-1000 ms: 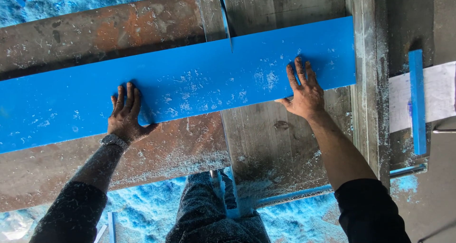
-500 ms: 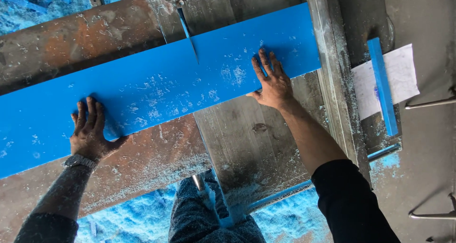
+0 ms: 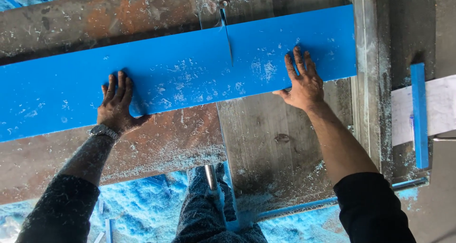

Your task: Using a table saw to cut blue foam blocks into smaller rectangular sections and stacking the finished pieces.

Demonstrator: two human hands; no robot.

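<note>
Since the earlier frames, the blue panel (image 3: 175, 76) has travelled further along the saw blade (image 3: 229, 41), and the cut now reaches deeper across its width. Your left hand (image 3: 116, 105) and right hand (image 3: 301, 79) both lie open, palms flat on the panel, one on each side of the blade. The panel rests on the tabletop (image 3: 280, 143), its long axis running crosswise to the blade and tilted slightly, the right end higher in the view. You appear to be mid-cut. Judged from this, the next move calls for even forward pressure, fingers held well clear of the blade. A narrow blue offcut (image 3: 419, 114) lies right of the panel.
</note>
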